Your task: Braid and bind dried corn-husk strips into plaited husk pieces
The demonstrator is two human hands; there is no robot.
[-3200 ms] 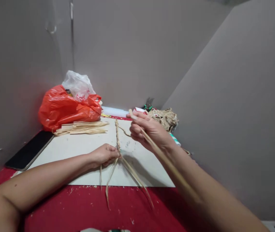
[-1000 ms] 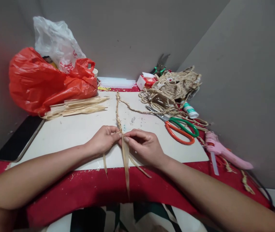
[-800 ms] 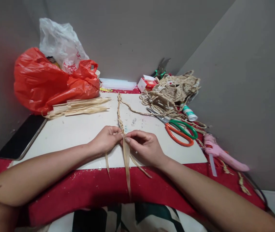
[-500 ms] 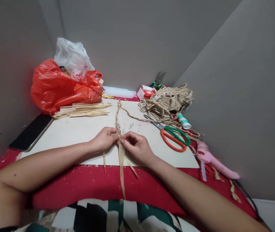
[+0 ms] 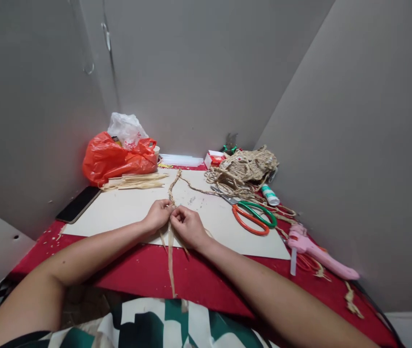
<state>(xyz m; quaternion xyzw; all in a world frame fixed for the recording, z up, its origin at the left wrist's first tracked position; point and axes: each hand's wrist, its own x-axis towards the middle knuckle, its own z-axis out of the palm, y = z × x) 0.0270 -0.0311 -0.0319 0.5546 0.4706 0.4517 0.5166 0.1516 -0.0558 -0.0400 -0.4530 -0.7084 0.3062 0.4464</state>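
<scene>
A straw-coloured braid (image 5: 173,187) runs from its knotted far end down to my hands at the middle of the white board (image 5: 126,208). My left hand (image 5: 159,214) pinches the braid at its lower end. Right beside it, my right hand (image 5: 187,225) has its thumb and forefinger closed on the strands at the same spot. Below the fingers a long flat strand (image 5: 171,261) hangs past the board's front edge, with shorter loose strands to either side. Fingers hide the point where the strands cross.
At the back left lie red and white plastic bags (image 5: 119,157), dried strips (image 5: 135,181) and a phone (image 5: 78,204). To the right are a bundle of twisted cord (image 5: 252,166), scissors (image 5: 252,215), a white-green tube (image 5: 270,195) and a pink glue gun (image 5: 314,249).
The camera view has tilted up and shifted, so the objects look smaller. Both hands stay together at the braid's lower end, and the loose strands hang a little differently.
</scene>
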